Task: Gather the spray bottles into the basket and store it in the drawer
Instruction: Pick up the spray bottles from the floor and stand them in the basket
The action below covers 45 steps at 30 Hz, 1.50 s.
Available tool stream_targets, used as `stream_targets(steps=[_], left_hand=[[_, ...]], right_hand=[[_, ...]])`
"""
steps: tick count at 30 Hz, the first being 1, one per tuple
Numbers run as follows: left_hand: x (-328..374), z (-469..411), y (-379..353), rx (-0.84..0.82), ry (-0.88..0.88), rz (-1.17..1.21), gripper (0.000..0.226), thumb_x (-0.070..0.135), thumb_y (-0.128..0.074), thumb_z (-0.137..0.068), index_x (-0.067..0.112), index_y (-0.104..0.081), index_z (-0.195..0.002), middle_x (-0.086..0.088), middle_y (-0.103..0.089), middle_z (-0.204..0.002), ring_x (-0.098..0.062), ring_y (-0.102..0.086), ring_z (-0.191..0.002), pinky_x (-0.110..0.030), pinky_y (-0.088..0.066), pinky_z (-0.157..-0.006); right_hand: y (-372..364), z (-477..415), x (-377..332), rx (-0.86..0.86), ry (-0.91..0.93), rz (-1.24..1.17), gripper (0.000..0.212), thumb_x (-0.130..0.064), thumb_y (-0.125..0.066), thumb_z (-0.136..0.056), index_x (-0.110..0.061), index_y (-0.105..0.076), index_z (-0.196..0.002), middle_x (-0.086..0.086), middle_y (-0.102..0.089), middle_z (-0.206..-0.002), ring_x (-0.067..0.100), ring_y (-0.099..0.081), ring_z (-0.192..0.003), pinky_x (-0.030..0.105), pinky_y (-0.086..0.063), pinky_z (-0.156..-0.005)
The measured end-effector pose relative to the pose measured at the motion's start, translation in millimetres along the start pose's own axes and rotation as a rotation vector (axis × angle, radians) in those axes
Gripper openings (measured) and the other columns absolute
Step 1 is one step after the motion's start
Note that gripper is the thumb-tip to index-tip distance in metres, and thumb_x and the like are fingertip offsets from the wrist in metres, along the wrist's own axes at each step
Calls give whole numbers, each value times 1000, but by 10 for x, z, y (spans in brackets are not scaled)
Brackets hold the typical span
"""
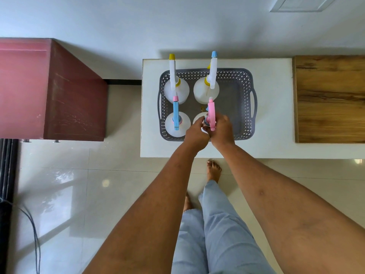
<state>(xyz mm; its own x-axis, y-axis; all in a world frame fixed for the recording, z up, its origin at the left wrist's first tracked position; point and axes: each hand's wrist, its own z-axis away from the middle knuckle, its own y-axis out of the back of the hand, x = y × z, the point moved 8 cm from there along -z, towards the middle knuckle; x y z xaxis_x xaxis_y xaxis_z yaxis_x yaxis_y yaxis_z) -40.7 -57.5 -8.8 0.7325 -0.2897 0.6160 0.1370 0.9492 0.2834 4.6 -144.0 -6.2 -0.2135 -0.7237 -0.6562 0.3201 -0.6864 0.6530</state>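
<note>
Red cabinet (49,89) far left. Grey basket (246,91) sits on the white table (274,125), three spray bottles (176,89) upright inside; the fourth, pink-headed bottle (211,115), stands in its near middle. Left hand (195,133) curls round the bottle's shoulder, right hand (222,131) clamps its neck; judged light, rigid, smooth and top-heavy, best held at the neck.

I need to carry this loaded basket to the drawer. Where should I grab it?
Take the basket by the cut-out handles in its two short ends, the left handle from the left, the right handle from the right. The bottles stand toward its left end, so that side likely weighs more.
</note>
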Motion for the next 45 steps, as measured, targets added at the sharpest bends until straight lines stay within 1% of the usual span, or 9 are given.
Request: stream_targets(steps=[3, 5, 8, 11, 16, 26, 30, 34, 45], left_hand=[[-3, 35, -13, 4, 5, 9, 67, -3, -52, -88, 20, -27, -146, -9, -43, -145, -29, -49, -122, -31, -48, -91], [-12, 62, -8, 18, 9, 21, 66, 1, -53, -89, 21, -26, -146, -8, -42, -146, -28, -48, -124, -31, -47, -92], [-28, 134, 10, 37, 19, 33, 68, 6, -55, -89, 21, -23, -147, -8, -42, -146, -28, -45, -128, -33, -45, -96], [-28, 216, 19, 35, 26, 42, 71, 5, -58, -88, 21, -22, -147, -8, -41, -147, -28, -45, -129, -33, -44, -99], [33, 398, 48, 65, -26, 41, 66, 17, -62, -88, 19, -28, -145, -8, -46, -143, -27, -45, -129, -39, -40, -105], [-31, 866, -145, 43, -85, -10, 69, -3, -52, -86, 19, -26, -146, -12, -41, -145, -28, -41, -131, -38, -39, -108], [-70, 1069, -446, -15, -103, -59, 64, 1, -53, -88, 21, -29, -144, -9, -42, -145, -27, -44, -129, -29, -45, -92], [-86, 1232, -868, -88, -124, -125, 59, 6, -52, -90, 22, -32, -143, -8, -44, -143, -25, -47, -126, -27, -43, -87], [-328, 1846, -2256, -345, -154, -382, 50, 8, -55, -88, 20, -44, -136, -7, -52, -134, -21, -53, -114, -24, -41, -80]], right_hand=[[18, 39, -14, -2, 11, -9, 26, -15, -63, -88, -7, -62, -113, 17, -57, -112, 17, -53, -83, 19, -51, -68], [22, 65, -14, -14, 8, -8, 29, -13, -64, -87, -8, -60, -115, 16, -56, -115, 20, -56, -86, 15, -51, -65], [23, 117, -10, -42, -6, 72, 43, -11, -69, -83, -9, -54, -124, 15, -54, -124, 32, -59, -106, 37, -53, -88], [58, 169, -15, -42, -25, 106, 53, -13, -72, -80, -9, -48, -128, 14, -51, -130, 33, -56, -114, 39, -49, -96], [204, 268, -37, -16, -53, 111, 66, -6, -76, -74, -11, -46, -132, 15, -48, -132, 33, -52, -116, 40, -49, -95], [475, 802, 126, 85, -76, 53, 63, 0, -67, -80, -17, -40, -135, 13, -43, -137, 31, -50, -121, 39, -46, -100], [647, 1086, 406, 156, -151, 30, 60, -5, -66, -83, -19, -39, -135, 12, -43, -139, 30, -50, -123, 39, -48, -98], [867, 1397, 779, 200, -220, -44, 56, -3, -61, -84, -20, -39, -133, 12, -43, -135, 31, -52, -117, 38, -50, -92], [1462, 2536, 2022, 291, -452, -166, 53, -1, -53, -85, -16, -39, -135, 14, -45, -134, 31, -48, -118, 40, -46, -96]])
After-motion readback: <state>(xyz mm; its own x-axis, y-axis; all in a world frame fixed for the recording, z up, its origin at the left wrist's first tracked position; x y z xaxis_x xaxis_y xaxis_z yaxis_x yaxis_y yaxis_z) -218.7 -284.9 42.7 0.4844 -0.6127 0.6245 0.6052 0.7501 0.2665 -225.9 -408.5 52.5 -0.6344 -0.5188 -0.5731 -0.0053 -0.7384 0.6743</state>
